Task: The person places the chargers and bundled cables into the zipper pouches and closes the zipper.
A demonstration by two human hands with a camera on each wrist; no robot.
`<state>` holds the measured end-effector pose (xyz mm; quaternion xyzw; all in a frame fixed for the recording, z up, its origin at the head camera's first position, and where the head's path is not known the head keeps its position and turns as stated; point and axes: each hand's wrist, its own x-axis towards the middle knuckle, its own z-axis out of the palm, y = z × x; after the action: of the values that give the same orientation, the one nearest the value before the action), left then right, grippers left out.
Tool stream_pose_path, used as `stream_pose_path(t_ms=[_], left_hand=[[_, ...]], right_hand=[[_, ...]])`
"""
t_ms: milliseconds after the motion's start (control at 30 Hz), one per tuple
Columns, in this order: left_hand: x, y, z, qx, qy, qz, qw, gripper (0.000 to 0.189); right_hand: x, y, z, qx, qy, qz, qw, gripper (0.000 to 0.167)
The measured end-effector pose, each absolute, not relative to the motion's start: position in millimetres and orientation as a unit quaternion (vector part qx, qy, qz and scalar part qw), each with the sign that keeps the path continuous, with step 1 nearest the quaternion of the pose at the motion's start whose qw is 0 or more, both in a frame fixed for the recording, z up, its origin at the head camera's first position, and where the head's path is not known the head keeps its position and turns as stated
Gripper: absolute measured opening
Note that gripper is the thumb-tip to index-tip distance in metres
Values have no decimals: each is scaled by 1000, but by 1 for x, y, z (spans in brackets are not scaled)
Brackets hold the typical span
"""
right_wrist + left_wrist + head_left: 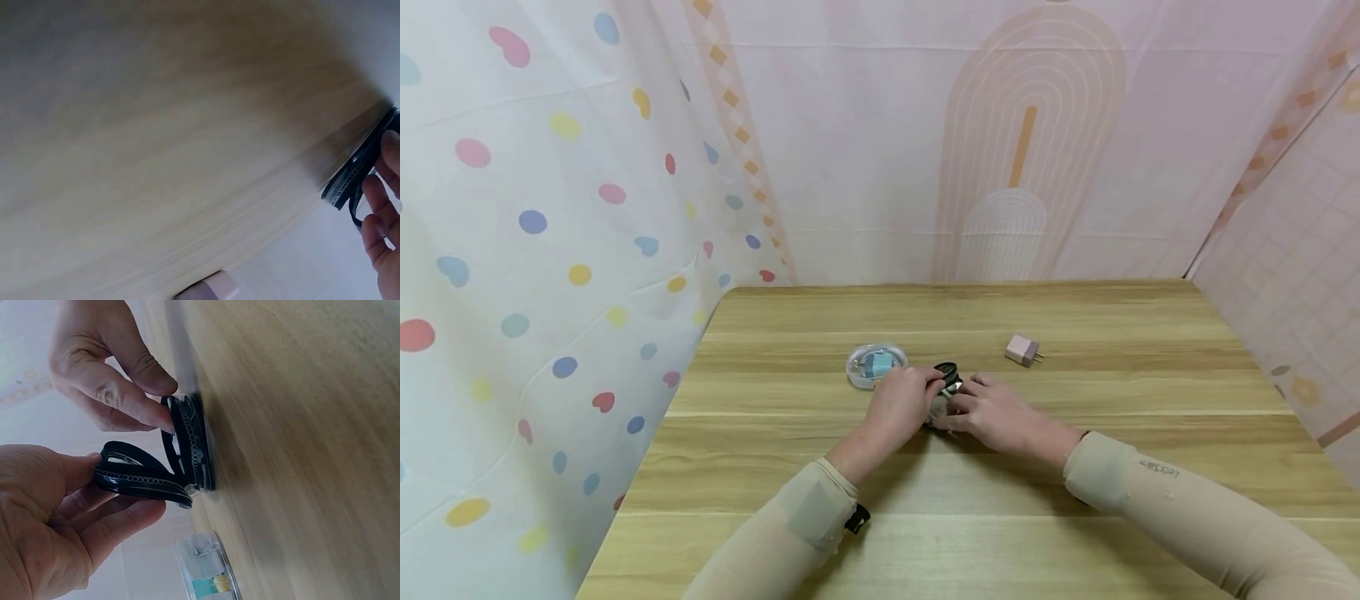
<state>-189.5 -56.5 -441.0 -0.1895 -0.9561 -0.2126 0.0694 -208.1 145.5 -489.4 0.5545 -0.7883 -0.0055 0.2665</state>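
We see, leftmost on counter [760,408], clear oval case [852,375] holding light-blue charger [878,363]. Left hand [901,402], fingers curled, grips raised lid [137,480] of black zip case [200,447], half open between hands. Right hand [996,412], thumb near forefinger, pinches lower rim. Farther right, pink plug charger [1022,350].

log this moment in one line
black zip case: part-open | left hand: grips raised half | right hand: holds lower half | blue block: in clear box | pink plug: on table
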Motion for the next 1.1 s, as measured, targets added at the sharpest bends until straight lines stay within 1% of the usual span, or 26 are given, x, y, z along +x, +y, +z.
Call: stream_pose_path(t_ms=[200, 467, 667, 867, 1100], left_hand=[[-190, -56, -441, -190, -957, -209, 68, 22], [-190, -57, -442, -189, -955, -216, 71, 20], [-191, -56, -442, -183, -958, -208, 72, 21], [-189, -56, -440, -185, -959, -203, 73, 21], [-188, -55, -437, -184, -960, -201, 70, 21]], right_hand=[[-206, 144, -486, 546, -800, -16, 250, 24], [-206, 142, -487, 535, -805, -18, 255, 3], [-206, 144, -487, 531, -806, -27, 260, 7], [-206, 145, -485, 538, -798, -6, 271, 4], [-206, 146, -482, 536, -808, -22, 244, 6]])
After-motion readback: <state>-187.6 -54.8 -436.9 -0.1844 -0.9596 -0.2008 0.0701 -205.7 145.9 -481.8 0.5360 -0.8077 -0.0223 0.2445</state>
